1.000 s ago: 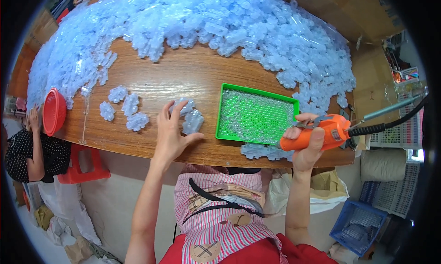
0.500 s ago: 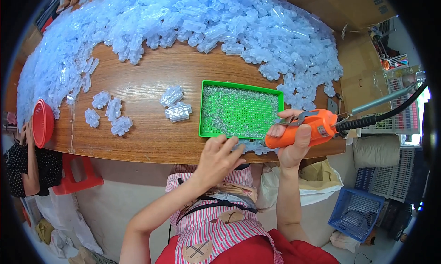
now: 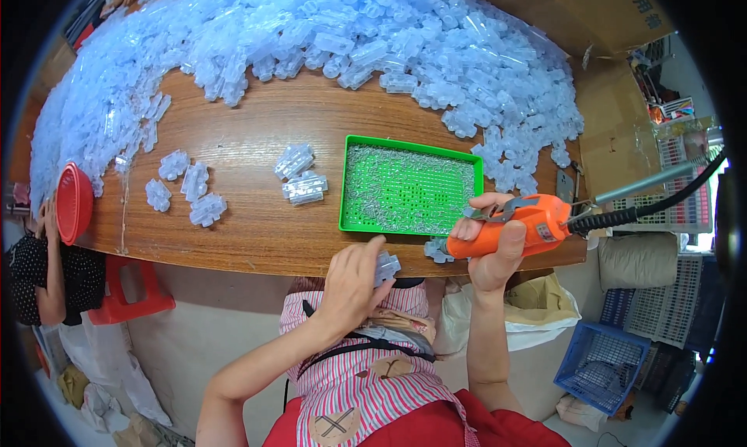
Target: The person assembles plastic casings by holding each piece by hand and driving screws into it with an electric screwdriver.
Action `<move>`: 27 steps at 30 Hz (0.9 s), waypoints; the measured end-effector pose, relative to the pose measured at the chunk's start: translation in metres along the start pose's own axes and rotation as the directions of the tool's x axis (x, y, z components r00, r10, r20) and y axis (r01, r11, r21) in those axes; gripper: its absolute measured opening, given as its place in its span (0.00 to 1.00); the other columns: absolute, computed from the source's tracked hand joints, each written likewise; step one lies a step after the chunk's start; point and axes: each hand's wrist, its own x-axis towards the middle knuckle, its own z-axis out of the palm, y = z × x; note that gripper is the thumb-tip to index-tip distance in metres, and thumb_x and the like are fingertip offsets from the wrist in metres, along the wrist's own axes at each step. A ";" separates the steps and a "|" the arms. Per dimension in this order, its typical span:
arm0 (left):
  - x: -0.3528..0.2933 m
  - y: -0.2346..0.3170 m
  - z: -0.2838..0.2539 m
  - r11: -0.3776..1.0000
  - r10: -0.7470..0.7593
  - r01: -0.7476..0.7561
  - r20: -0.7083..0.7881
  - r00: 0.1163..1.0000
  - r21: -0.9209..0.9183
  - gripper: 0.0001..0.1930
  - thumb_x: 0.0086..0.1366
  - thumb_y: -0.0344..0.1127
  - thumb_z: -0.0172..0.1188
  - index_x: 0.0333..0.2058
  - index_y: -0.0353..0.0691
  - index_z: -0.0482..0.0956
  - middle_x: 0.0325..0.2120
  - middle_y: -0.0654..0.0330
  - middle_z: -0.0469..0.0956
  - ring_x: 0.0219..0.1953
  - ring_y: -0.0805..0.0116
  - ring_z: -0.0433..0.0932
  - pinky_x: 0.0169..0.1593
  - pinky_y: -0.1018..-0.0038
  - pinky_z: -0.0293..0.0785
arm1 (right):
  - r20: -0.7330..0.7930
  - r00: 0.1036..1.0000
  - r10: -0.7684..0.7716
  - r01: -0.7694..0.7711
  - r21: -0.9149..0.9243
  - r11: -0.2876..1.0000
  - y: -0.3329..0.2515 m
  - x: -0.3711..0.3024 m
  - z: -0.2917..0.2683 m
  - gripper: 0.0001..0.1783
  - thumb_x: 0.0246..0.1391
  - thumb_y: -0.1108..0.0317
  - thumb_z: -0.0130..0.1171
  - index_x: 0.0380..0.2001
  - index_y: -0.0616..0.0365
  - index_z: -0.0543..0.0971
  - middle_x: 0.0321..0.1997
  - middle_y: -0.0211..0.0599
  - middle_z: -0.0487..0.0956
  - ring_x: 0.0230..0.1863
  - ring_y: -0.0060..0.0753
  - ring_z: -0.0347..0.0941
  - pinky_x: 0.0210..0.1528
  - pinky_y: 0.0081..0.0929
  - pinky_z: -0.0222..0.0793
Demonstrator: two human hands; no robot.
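Observation:
In my left hand [image 3: 354, 283], at the table's front edge, is a clear plastic piece [image 3: 387, 268], held between thumb and fingers. My right hand [image 3: 498, 256] is wrapped round an orange electric screwdriver [image 3: 537, 223], its nose pointing left. Just at that nose lies another clear plastic part [image 3: 437, 250] on the table edge; whether the tip touches it I cannot tell. Behind both hands sits a green tray [image 3: 342, 190] with many tiny silver screws spread over its bottom.
A huge heap of clear plastic parts [image 3: 257, 35] covers the table's far side. Several loose pieces [image 3: 208, 210] lie left of the tray. A red basket [image 3: 74, 204] stands by another person's hands [image 3: 48, 221]. A black cable [image 3: 646, 207] runs off right, beside a cardboard box [image 3: 618, 120].
My left hand has drawn back left and toward me from the tray's front edge, now with a clear plastic piece in it. The screwdriver has barely moved.

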 end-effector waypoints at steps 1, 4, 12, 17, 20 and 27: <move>-0.004 0.006 -0.009 0.982 -0.143 0.150 0.064 0.988 -0.113 0.36 0.48 0.35 0.68 0.54 0.35 0.62 0.34 0.53 0.70 0.41 0.55 0.70 0.44 0.64 0.68 | 0.002 1.000 0.007 -0.007 0.003 1.000 0.000 -0.001 0.001 0.32 0.50 0.42 0.55 0.35 0.66 0.71 0.18 0.29 0.71 0.21 0.24 0.69 0.26 0.22 0.69; -0.016 0.013 -0.029 0.906 -0.357 0.368 0.089 0.930 -0.210 0.33 0.48 0.38 0.69 0.51 0.36 0.66 0.36 0.52 0.69 0.39 0.59 0.71 0.43 0.68 0.69 | 0.031 0.999 0.019 -0.020 0.017 1.000 -0.001 -0.005 0.005 0.36 0.47 0.37 0.55 0.34 0.67 0.70 0.17 0.29 0.70 0.20 0.24 0.68 0.26 0.24 0.69; -0.058 0.005 -0.020 0.520 -0.566 0.702 0.419 0.710 -0.487 0.27 0.54 0.39 0.67 0.45 0.37 0.61 0.31 0.63 0.72 0.31 0.78 0.70 0.34 0.81 0.69 | 0.234 0.972 0.015 -0.011 -0.019 1.000 0.011 -0.027 0.021 0.46 0.43 0.24 0.45 0.32 0.66 0.71 0.18 0.35 0.71 0.20 0.26 0.69 0.29 0.30 0.73; -0.059 -0.001 0.002 0.183 -0.518 0.689 0.527 0.674 -0.701 0.22 0.61 0.40 0.60 0.45 0.32 0.64 0.34 0.61 0.73 0.35 0.78 0.71 0.40 0.79 0.70 | 0.334 0.942 -0.031 0.022 0.029 0.999 0.019 -0.039 0.030 0.46 0.42 0.22 0.43 0.32 0.64 0.72 0.15 0.33 0.69 0.19 0.26 0.67 0.22 0.25 0.70; -0.060 -0.004 0.010 0.098 -0.505 0.654 0.529 0.682 -0.750 0.21 0.63 0.42 0.57 0.46 0.32 0.64 0.35 0.62 0.72 0.36 0.79 0.71 0.40 0.80 0.69 | 0.326 0.943 -0.062 0.048 0.051 0.998 0.022 -0.043 0.038 0.47 0.41 0.22 0.42 0.32 0.64 0.72 0.15 0.32 0.69 0.18 0.26 0.66 0.20 0.25 0.68; -0.061 -0.014 0.018 -0.089 -0.465 0.637 0.598 0.653 -0.765 0.21 0.65 0.40 0.53 0.48 0.31 0.59 0.39 0.57 0.70 0.35 0.76 0.74 0.38 0.78 0.76 | 0.402 0.916 -0.015 -0.029 0.104 0.994 0.035 -0.046 0.038 0.47 0.40 0.22 0.46 0.34 0.64 0.72 0.18 0.34 0.70 0.22 0.29 0.67 0.20 0.25 0.66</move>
